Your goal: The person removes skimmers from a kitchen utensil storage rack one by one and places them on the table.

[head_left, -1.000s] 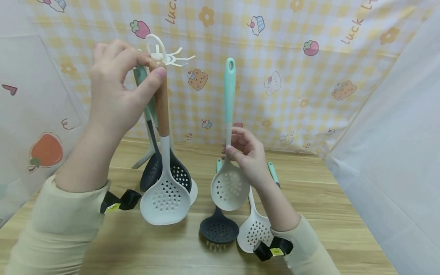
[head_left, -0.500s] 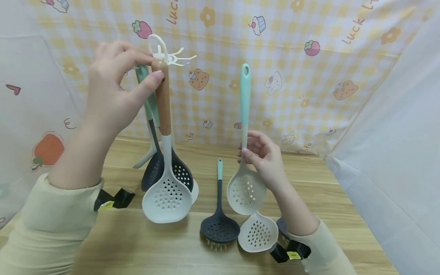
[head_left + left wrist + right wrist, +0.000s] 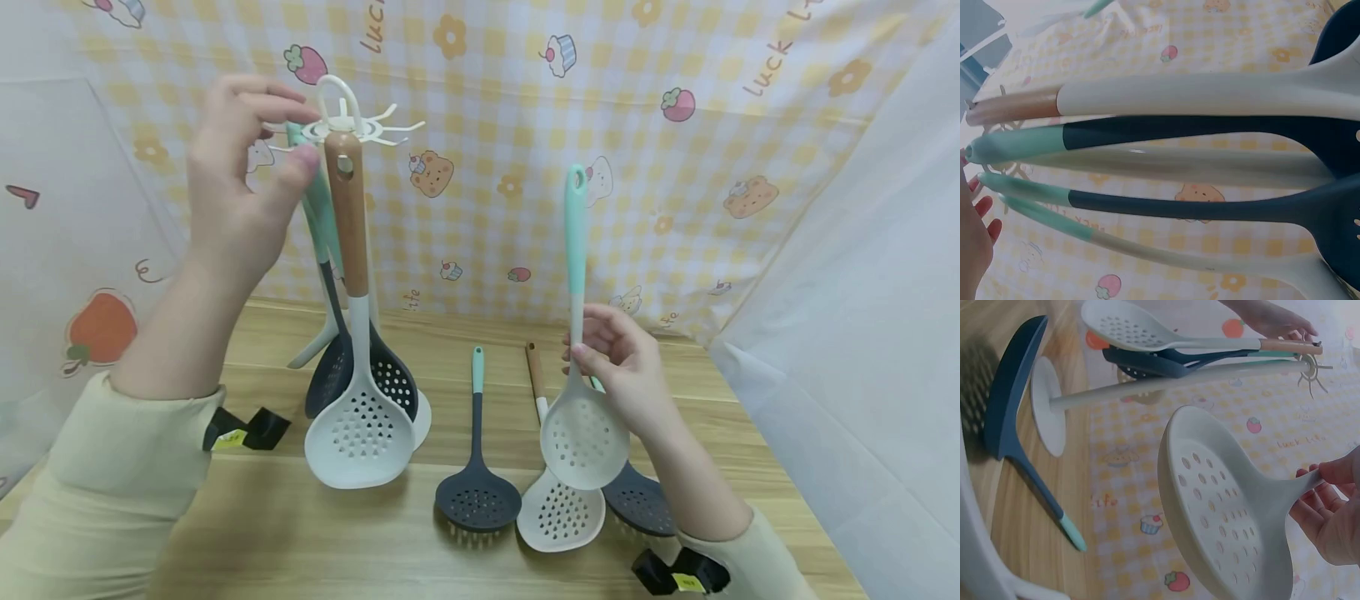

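Observation:
My right hand (image 3: 626, 367) pinches the neck of a cream slotted skimmer (image 3: 585, 437) with a mint handle, holding it upright above the table, bowl down. My left hand (image 3: 243, 167) is raised beside the top of a white utensil rack (image 3: 367, 127), thumb and fingers spread apart. A white skimmer (image 3: 360, 433) with a wooden handle hangs from the rack, its hole on a hook, apart from my left thumb. Behind it hang dark skimmers (image 3: 393, 375) with mint handles. In the left wrist view, another mint-and-cream utensil (image 3: 1166, 253) hangs nearest my left fingers (image 3: 984, 206).
On the wooden table (image 3: 300, 542) lie a dark skimmer (image 3: 478, 496) with a mint handle, a white skimmer (image 3: 561, 517) with a wooden handle, and another dark skimmer (image 3: 641, 500) at right. A checked cloth (image 3: 480, 208) hangs behind.
My left hand has let go of the wooden handle and drawn back left. My right hand has carried the cream skimmer rightward and slightly down, away from the rack.

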A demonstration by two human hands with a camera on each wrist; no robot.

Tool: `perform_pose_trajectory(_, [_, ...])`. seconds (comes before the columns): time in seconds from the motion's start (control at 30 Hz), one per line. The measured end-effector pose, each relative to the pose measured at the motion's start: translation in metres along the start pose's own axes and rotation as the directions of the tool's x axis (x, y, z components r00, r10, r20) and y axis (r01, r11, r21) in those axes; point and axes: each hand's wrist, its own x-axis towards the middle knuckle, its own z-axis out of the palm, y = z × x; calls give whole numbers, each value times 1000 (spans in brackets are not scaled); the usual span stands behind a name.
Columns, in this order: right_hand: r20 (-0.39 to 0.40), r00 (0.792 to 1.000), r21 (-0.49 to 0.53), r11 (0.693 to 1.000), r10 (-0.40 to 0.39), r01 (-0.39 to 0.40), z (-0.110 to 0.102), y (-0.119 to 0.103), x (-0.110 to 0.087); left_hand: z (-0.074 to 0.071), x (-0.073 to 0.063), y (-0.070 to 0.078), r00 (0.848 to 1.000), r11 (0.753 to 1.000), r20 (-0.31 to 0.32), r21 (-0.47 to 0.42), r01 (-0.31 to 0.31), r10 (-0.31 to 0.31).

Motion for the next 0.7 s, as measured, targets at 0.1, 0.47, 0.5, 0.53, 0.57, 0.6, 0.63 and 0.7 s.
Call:
perform_pose_trajectory(0.1, [-12, 1000, -7, 1000, -3, 3, -9, 1, -6, -1, -1, -6, 1000, 999, -14, -41, 21, -22])
perform_pose_trajectory(0.47, [-48, 998, -33, 999, 38, -39, -37, 4, -26, -2, 1, -15, 987, 989, 134, -102, 107, -93])
perform_pose_trajectory(0.5, [-52, 998, -32, 999, 42, -44, -39, 5, -28, -2, 1, -15, 984, 987, 140, -107, 123, -107])
perform_pose_trajectory(0.53, [-56, 997, -30, 998, 45, -47, -41, 5, -30, -1, 1, -15, 983, 986, 145, -110, 128, -112])
perform_pose_trajectory(0.57, [-59, 997, -28, 998, 49, -51, -43, 5, -31, -1, 1, -15, 982, 986, 148, -108, 131, -114])
perform_pose_trajectory(0.6, [-63, 997, -31, 998, 51, -53, -45, 5, -32, -1, 1, -15, 982, 986, 152, -106, 131, -115])
perform_pose_trajectory(0.63, [-67, 996, -30, 998, 53, -55, -47, 5, -34, -1, 1, -15, 982, 987, 155, -102, 127, -110])
perform_pose_trajectory(0.7, [-73, 996, -36, 998, 55, -57, -50, 5, -36, -1, 0, -15, 983, 988, 155, -106, 114, -97])
